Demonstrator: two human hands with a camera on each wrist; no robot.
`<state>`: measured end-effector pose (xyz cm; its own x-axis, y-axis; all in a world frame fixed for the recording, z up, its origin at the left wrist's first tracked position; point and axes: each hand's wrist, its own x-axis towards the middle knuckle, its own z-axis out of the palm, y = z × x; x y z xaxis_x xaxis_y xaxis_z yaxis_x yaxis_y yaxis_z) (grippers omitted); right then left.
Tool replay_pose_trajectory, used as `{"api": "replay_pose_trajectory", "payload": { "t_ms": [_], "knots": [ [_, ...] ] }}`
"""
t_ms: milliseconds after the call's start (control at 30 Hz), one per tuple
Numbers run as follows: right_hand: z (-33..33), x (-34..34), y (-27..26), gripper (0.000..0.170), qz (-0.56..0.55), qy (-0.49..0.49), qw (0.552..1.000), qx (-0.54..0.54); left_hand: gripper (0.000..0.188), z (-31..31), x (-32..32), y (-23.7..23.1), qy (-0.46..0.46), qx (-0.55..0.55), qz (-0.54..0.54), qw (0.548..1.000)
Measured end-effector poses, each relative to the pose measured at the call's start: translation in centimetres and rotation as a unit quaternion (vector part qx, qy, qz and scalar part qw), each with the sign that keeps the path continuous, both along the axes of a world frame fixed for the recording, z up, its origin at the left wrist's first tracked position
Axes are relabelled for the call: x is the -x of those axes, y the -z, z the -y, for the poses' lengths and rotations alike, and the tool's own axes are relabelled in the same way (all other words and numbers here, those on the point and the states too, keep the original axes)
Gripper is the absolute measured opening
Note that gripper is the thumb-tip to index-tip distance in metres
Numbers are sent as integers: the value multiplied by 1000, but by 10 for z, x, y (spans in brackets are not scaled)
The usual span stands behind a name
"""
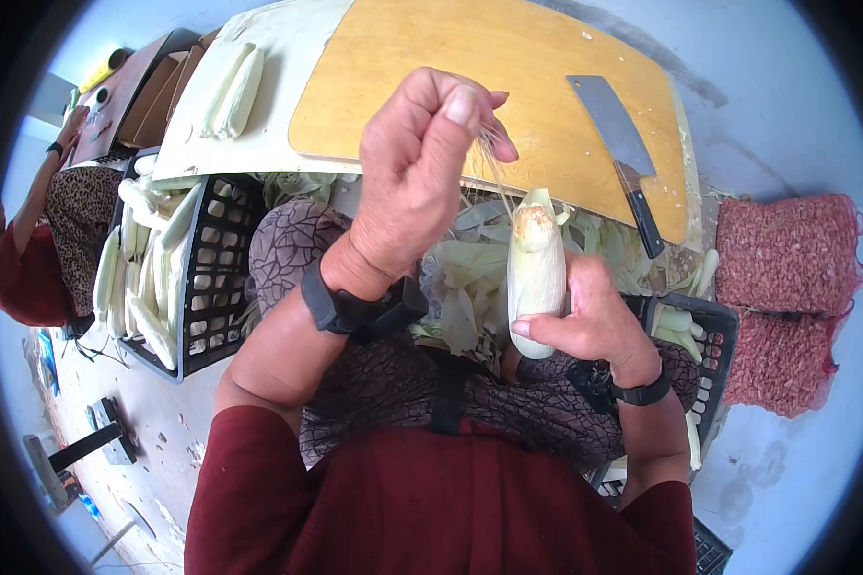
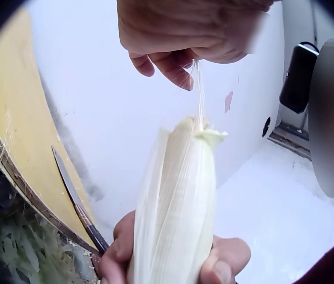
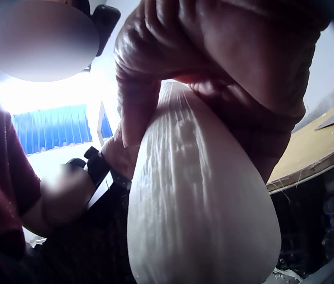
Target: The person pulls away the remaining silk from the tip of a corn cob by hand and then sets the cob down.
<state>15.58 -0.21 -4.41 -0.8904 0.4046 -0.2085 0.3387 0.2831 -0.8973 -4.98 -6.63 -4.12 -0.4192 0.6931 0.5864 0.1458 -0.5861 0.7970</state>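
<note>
In the head view my right hand [image 1: 594, 311] holds a pale ear of corn [image 1: 535, 278] in its husk, thumb along the near side and the opened tip upward. My left hand [image 1: 417, 168] is raised above that tip. Between its thumb and fingers it pinches strands of corn silk [image 1: 496, 158], which stretch down to the ear. The left wrist view shows the silk [image 2: 200, 89] taut between the left fingers and the husk top. Close up in the right wrist view, the right fingers wrap round the smooth pale husk [image 3: 202, 201].
A cleaver [image 1: 614, 125] lies on the yellow board [image 1: 431, 57], handle over the near edge. Two ears [image 1: 233, 96] lie on the white tabletop. Black crates [image 1: 222, 268] of corn stand at both sides. Loose husks [image 1: 470, 278] lie below; red mesh sacks [image 1: 786, 254] are at right. Another person [image 1: 38, 249] sits at left.
</note>
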Motion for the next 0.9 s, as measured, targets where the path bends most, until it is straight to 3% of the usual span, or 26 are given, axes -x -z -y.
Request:
{"api": "replay_pose_trajectory", "payload": {
  "t_ms": [67, 100, 200, 267, 333, 400, 467, 500, 667, 733, 900],
  "knots": [
    [0, -1, 2, 43, 0, 8, 1000, 12, 20, 0, 7, -2, 49, -13, 98, 994],
    [0, -1, 2, 43, 1, 17, 1000, 23, 24, -1, 7, -5, 22, -19, 157, 987],
    [-1, -1, 1, 43, -14, 29, 999, 24, 29, 9, 22, -10, 61, -37, 227, 971],
    [-3, -1, 1, 43, -24, 29, 999, 15, 34, 11, 23, -15, 19, -28, 263, 964],
    [-5, -1, -1, 43, -34, 29, 999, 6, 35, 18, 29, -15, 25, 107, 125, 986],
    [-6, 0, -5, 41, -27, 42, 998, 23, 29, 19, 27, -13, 77, 110, 130, 982],
    [-9, -3, -4, 41, -25, 47, 998, 16, 16, 23, 15, -22, 137, 224, 59, 963],
    [-9, -3, -3, 40, -23, 53, 998, 10, 8, 23, 14, -19, 175, 225, 65, 956],
    [-5, 0, -6, 39, -21, 65, 997, -19, 10, 19, -1, -10, 163, 265, 47, 949],
    [-5, 1, -7, 39, -33, 68, 997, -20, 11, 16, -2, -4, 116, 199, -104, 968],
    [-7, 0, -8, 41, -15, 65, 996, -54, 19, 12, -2, -3, 108, 138, -151, 973]
  ]
}}
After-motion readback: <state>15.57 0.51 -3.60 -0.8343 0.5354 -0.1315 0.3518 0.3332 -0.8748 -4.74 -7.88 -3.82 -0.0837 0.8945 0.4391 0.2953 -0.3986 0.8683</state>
